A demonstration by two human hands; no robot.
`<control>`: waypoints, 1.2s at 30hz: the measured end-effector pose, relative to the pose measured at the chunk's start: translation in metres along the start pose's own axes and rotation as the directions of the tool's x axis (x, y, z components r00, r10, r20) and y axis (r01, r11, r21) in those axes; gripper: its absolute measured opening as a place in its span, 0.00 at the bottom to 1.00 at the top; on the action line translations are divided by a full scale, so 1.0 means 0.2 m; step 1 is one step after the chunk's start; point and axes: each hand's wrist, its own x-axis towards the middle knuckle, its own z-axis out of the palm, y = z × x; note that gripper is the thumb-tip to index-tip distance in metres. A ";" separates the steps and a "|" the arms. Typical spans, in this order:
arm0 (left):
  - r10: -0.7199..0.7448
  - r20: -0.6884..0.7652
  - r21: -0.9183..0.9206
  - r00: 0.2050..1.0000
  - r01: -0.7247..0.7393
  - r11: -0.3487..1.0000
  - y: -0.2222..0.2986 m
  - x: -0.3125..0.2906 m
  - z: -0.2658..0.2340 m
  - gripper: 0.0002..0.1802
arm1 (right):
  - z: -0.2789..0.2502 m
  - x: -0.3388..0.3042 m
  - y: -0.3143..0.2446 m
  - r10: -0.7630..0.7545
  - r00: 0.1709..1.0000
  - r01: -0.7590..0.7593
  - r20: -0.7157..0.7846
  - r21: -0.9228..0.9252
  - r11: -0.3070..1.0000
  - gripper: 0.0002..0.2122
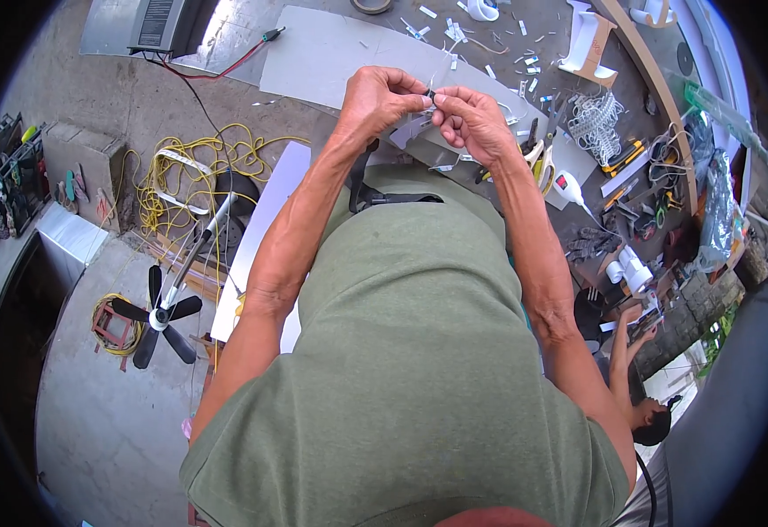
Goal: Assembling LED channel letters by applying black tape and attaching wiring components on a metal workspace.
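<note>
Over the worktable, my left hand (373, 101) and my right hand (476, 123) meet fingertip to fingertip. Between them is a small black piece (430, 93), pinched by thumb and forefinger on each side. Its exact kind is too small to make out. Thin white wires (434, 81) show close around it. Under the hands lies a pale grey sheet (313, 57). Pliers with light handles (542, 167) rest just right of my right wrist, beside a white hot glue gun (568, 186).
Small white strips (533, 66) are scattered over the far table. To the right are a white LED string bundle (596, 121), a yellow utility knife (623, 158) and a curved brown strip (665, 88). Yellow cable (173, 176) and a black-bladed fan (160, 316) are at left. Another person (647, 413) works at lower right.
</note>
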 end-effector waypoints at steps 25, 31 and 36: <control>0.041 0.431 0.049 0.901 -0.069 0.996 0.01 0.14 -0.16 0.16 | 0.00 -0.01 -0.17 -0.438 0.703 0.613 0.560 -0.790 -0.028 0.08; 0.082 0.498 0.015 0.863 -0.103 0.995 -0.01 0.13 -0.18 0.17 | -0.01 -0.02 -0.15 -0.431 0.767 0.588 0.475 -0.790 0.174 0.07; 0.100 0.483 0.046 0.870 -0.139 0.989 -0.02 0.10 -0.18 0.16 | 0.00 -0.04 -0.16 -0.373 0.837 0.508 0.400 -0.821 0.261 0.07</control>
